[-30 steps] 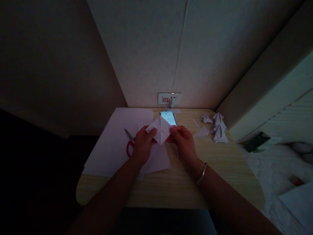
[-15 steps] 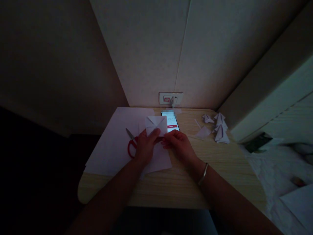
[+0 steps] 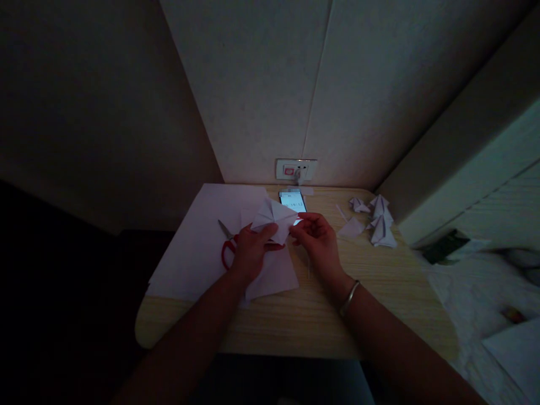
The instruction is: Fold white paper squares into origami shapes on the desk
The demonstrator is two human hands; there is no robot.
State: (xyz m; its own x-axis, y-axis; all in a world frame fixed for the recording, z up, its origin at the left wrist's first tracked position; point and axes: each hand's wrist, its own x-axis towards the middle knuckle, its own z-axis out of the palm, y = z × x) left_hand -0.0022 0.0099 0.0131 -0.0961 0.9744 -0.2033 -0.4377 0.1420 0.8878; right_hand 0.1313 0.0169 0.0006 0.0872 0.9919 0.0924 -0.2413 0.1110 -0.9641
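A small square of white folded paper (image 3: 275,216) with crease lines is held above the table, turned so that one corner points upward. My left hand (image 3: 250,253) grips its lower left part, thumb on top and fingers beneath. My right hand (image 3: 316,239) is at the paper's right edge, with thumb and index fingertip spread apart and light showing between them; the other fingers are curled. Red-handled scissors (image 3: 228,247) lie partly behind my left hand on white paper sheets (image 3: 185,253). A lit phone (image 3: 292,198) is partly covered by the folded paper and my right hand.
Folded paper figures (image 3: 382,222) and a small paper scrap (image 3: 351,227) sit at the right of the wooden table (image 3: 379,298). A wall socket (image 3: 296,169) with a plug is behind the phone. Right of the table is a white bedlike surface (image 3: 459,298) with objects on it.
The folded paper has turned from square-on to a slant, its corner now pointing up. My right hand's thumb and index finger have moved apart, and the hand has shifted slightly right.
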